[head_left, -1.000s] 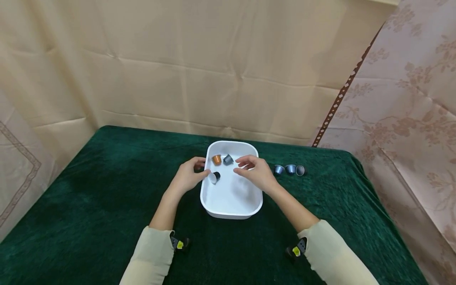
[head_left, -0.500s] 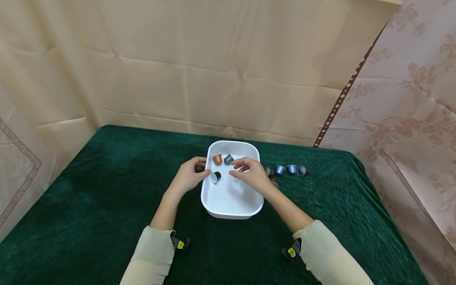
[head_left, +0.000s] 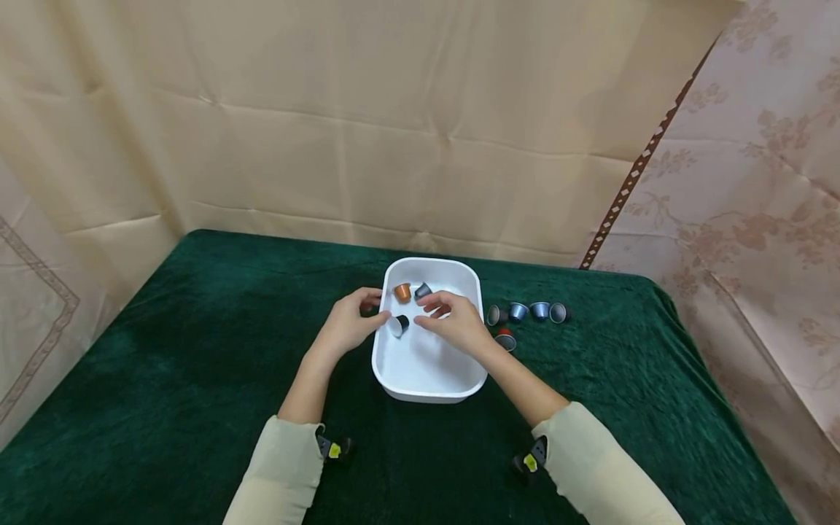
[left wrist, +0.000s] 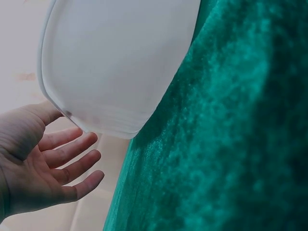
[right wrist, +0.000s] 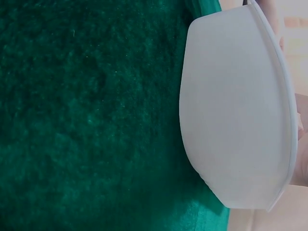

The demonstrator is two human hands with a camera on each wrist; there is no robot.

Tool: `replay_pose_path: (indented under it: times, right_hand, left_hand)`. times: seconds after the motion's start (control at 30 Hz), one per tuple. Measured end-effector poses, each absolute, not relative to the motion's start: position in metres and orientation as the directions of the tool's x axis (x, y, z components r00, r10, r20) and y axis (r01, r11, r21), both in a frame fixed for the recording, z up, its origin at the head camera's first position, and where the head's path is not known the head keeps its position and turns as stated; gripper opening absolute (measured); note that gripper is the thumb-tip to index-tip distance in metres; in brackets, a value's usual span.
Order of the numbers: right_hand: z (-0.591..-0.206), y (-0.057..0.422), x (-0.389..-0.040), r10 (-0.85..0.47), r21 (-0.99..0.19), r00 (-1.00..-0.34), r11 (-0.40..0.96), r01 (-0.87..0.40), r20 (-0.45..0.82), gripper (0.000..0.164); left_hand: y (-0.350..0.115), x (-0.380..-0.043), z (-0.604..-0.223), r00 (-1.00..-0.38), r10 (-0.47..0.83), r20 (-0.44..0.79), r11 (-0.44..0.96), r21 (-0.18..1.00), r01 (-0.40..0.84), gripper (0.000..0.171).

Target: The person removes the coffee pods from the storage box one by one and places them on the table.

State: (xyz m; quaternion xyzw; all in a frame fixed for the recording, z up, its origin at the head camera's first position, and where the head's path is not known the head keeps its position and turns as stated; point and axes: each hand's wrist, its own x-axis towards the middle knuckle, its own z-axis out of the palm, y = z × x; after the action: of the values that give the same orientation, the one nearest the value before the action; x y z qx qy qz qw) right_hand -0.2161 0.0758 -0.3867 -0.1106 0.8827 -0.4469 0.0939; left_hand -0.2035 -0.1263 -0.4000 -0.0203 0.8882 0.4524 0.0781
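My left hand (head_left: 348, 321) grips the left rim of the white tray (head_left: 433, 398), its thumb over the edge. In the left wrist view the fingers (left wrist: 74, 154) curve loosely by the outer wall. Over the tray's right half, my right hand (head_left: 454, 322) has its thumb and fingers apart and nothing visible between them. Its fingertips overlap the lower edge of a grey-blue coffee capsule (head_left: 423, 290). Beside that lies an orange capsule (head_left: 402, 293). A capsule with a white lid and black body (head_left: 397, 326) lies near my left thumb. The right wrist view mostly shows the tray's outer wall (right wrist: 236, 110).
Right of the tray, several more capsules lie on the green cloth (head_left: 216, 350): two blue ones (head_left: 518, 312), dark ones (head_left: 559, 313) with silver lids, and a red one (head_left: 506, 340) nearer me. Beige curtain (head_left: 315, 131) hangs behind the table.
My right hand has moved left over the tray, uncovering the red capsule and a dark one beyond the right rim. The left hand and the capsules in the tray stay put.
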Motion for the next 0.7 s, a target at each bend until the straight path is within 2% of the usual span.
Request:
replay_pose_path:
  times: [0.7]
  right_hand:
    - [-0.3962, 0.0686, -0.2225, -0.31, -0.795, -0.947, 0.593, -0.126, -0.081, 0.031]
  left_hand:
    - [-0.1269, -0.2036, -0.4016, -0.991, 0.046, -0.128, 0.585, 0.807, -0.077, 0.047]
